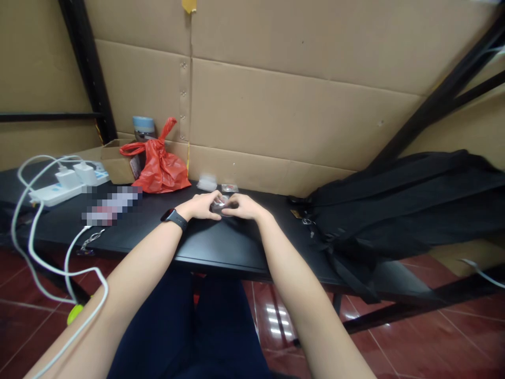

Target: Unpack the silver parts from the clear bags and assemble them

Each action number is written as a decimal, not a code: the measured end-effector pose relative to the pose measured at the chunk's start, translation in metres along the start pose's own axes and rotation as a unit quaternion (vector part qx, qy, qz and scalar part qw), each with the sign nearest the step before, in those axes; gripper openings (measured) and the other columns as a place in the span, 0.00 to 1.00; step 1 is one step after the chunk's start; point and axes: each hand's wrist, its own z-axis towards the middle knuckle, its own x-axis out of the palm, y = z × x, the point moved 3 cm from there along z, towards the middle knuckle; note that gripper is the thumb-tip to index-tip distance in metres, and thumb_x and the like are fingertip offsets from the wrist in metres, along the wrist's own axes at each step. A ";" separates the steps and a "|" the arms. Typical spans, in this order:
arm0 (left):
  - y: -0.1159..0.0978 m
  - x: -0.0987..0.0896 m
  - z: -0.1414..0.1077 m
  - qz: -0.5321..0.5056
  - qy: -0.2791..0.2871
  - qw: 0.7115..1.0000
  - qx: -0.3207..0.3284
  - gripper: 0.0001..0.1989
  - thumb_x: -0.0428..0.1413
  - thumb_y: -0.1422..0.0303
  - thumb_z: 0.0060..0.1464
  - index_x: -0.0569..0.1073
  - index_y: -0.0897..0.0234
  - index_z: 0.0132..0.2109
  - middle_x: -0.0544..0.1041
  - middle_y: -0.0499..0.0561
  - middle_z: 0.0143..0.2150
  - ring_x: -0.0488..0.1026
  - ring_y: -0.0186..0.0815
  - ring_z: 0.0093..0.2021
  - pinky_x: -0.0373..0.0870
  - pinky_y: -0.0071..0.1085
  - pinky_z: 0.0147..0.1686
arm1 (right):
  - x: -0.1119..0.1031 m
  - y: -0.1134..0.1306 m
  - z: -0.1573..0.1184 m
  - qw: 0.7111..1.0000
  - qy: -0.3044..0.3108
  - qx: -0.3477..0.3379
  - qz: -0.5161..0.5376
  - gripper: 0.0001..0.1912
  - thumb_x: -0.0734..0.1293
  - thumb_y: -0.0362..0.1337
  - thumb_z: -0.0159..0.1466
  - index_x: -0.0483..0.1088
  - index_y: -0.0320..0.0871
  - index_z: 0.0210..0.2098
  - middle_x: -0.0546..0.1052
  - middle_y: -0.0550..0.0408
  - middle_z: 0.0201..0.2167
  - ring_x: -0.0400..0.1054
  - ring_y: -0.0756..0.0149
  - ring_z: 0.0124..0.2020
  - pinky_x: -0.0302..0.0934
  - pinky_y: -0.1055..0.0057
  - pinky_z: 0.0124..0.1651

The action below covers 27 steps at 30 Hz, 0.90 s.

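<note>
Over the black tabletop [221, 247], a small shiny, partly clear object [221, 204] with a dark lower part sits between my two hands; its kind is too small to make out. My left hand [203, 205] is closed on its left side, thumb in front. From the right, my right hand [242, 206] grips the same object with thumb and fingers. The fingers hide much of it. Just behind lie a crumpled clear wrapper [207, 182] and a small flat clear packet [229, 188].
On the left are a knotted red plastic bag [163, 171], a cardboard box [116, 163], a blue-lidded bottle [143, 125] and a white power strip [59, 193]. A white cable [100, 287] crosses my left forearm. A black backpack [406, 200] lies at right.
</note>
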 end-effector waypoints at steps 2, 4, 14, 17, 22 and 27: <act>0.001 0.002 0.000 0.014 0.003 1.000 -0.007 0.33 0.65 0.55 0.47 0.66 0.53 0.59 0.76 0.50 0.57 0.72 0.45 0.57 0.66 0.37 0.51 | 0.000 -0.003 -0.003 0.999 0.032 0.010 0.005 0.16 0.76 0.43 0.53 0.80 0.46 0.40 0.79 0.51 0.44 0.72 0.58 0.44 0.64 0.66 0.49; 0.001 0.005 0.001 0.047 0.003 0.999 -0.019 0.30 0.62 0.54 0.50 0.68 0.53 0.59 0.75 0.51 0.58 0.70 0.47 0.58 0.64 0.41 0.53 | 0.002 -0.006 -0.003 0.999 0.031 0.029 -0.004 0.21 0.78 0.37 0.50 0.79 0.48 0.45 0.78 0.52 0.47 0.72 0.57 0.47 0.64 0.65 0.52; 0.017 0.006 0.008 0.101 -0.118 0.980 -0.126 0.12 0.54 0.60 0.59 0.81 0.57 0.37 0.81 0.53 0.46 0.71 0.48 0.52 0.62 0.42 0.51 | 0.008 -0.005 0.006 0.990 -0.065 0.047 0.117 0.21 0.68 0.27 0.57 0.72 0.44 0.50 0.80 0.58 0.31 0.72 0.68 0.32 0.64 0.70 0.44; 0.023 0.005 0.009 0.044 -0.132 0.979 -0.148 0.15 0.55 0.55 0.58 0.81 0.57 0.34 0.82 0.52 0.41 0.73 0.47 0.49 0.64 0.39 0.47 | 0.005 -0.009 0.006 0.980 -0.097 0.081 0.152 0.24 0.67 0.26 0.56 0.70 0.44 0.52 0.79 0.61 0.28 0.71 0.69 0.29 0.64 0.72 0.41; 0.019 0.008 0.009 0.072 -0.138 0.976 -0.154 0.16 0.57 0.54 0.57 0.78 0.60 0.30 0.81 0.54 0.39 0.71 0.48 0.49 0.62 0.41 0.49 | 0.003 -0.013 0.004 0.988 -0.096 0.094 0.079 0.28 0.65 0.25 0.56 0.69 0.47 0.55 0.75 0.63 0.25 0.69 0.68 0.28 0.62 0.72 0.39; 0.009 0.012 0.007 0.120 -0.165 0.972 -0.120 0.13 0.58 0.58 0.57 0.76 0.58 0.46 0.76 0.55 0.50 0.66 0.49 0.53 0.60 0.44 0.51 | 0.001 -0.002 0.003 0.996 -0.069 0.040 -0.047 0.16 0.69 0.30 0.58 0.78 0.50 0.45 0.78 0.53 0.43 0.70 0.62 0.43 0.63 0.66 0.49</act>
